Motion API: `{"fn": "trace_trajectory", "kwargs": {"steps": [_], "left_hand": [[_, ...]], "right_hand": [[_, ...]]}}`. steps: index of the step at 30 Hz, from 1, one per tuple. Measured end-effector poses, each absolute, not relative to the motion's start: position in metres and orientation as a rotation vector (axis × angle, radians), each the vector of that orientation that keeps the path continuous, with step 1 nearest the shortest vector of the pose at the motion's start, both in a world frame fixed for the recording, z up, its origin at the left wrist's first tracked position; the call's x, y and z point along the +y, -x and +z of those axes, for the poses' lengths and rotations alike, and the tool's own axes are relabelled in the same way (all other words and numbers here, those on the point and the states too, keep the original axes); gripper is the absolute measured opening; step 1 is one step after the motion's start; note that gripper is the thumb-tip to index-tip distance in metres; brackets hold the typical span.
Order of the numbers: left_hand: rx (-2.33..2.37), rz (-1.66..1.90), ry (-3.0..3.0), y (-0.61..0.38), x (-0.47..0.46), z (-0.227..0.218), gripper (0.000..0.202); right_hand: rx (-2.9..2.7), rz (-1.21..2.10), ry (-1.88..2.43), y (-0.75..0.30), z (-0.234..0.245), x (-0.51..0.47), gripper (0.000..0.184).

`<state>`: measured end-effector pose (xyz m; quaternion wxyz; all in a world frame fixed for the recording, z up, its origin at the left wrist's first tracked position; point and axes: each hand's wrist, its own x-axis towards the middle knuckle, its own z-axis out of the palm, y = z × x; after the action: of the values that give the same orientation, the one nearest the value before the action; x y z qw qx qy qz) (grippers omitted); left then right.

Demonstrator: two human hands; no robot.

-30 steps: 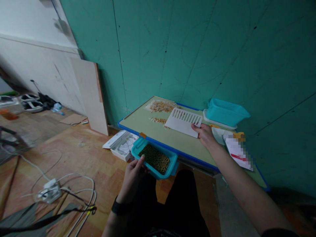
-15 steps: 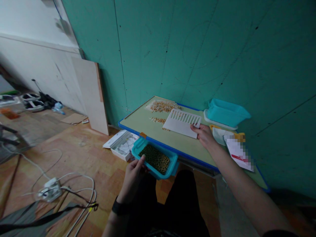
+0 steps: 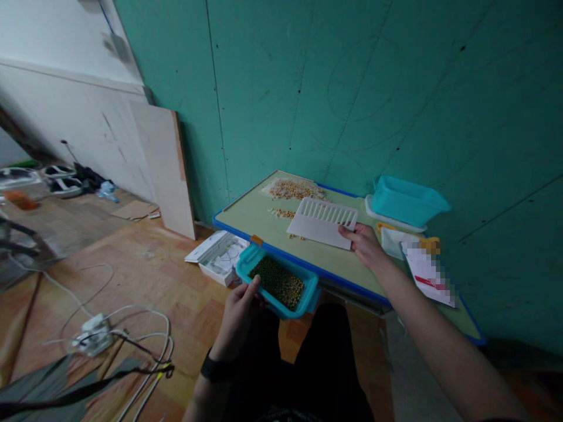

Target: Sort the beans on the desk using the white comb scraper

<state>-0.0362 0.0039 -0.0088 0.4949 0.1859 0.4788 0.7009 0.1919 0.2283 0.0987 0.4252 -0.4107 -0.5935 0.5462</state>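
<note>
My left hand (image 3: 243, 302) grips the near left rim of a blue plastic container (image 3: 308, 300), thumb over the edge. Inside it lie green beans (image 3: 269, 272) and, toward the right, pale yellow soybeans (image 3: 294, 292). The container sits just below the table's front edge. My right hand (image 3: 361, 241) pinches the right end of a white slotted plastic board (image 3: 314, 227), tilted over the table (image 3: 246, 218). Past the board, a larger pile of soybeans mixed with whitish grains (image 3: 292, 189) lies at the back, with a small row of soybeans (image 3: 282, 213) nearer.
A second blue container (image 3: 409, 200) stands on a white lid at the table's right rear. Beside it lie a yellow-and-white cloth (image 3: 391, 239) and a white packet (image 3: 424, 272). On the floor are an open white box (image 3: 220, 258) and a power strip with cables (image 3: 93, 335).
The board's left end has shifted slightly left and toward me, and a few soybeans now show by its near left corner. My left hand keeps the container in nearly the same place.
</note>
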Motion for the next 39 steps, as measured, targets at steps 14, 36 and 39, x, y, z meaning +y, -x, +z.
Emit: {"fn": "trace_trajectory", "kwargs": {"steps": [14,36,39], "left_hand": [[1.160,1.728,-0.377,0.028,0.006,-0.005,0.049],[1.215,1.810,-0.380,0.036,0.020,0.006,0.048],[1.209,1.817,-0.423,0.040,0.020,0.008,0.047]], "right_hand": [[-1.403,1.263,1.087,-0.205,0.089,0.200,0.052],[-1.780,0.601,1.116,-0.186,0.090,0.094,0.036],[-1.748,0.581,1.116,-0.183,0.089,0.109,0.039]]}}
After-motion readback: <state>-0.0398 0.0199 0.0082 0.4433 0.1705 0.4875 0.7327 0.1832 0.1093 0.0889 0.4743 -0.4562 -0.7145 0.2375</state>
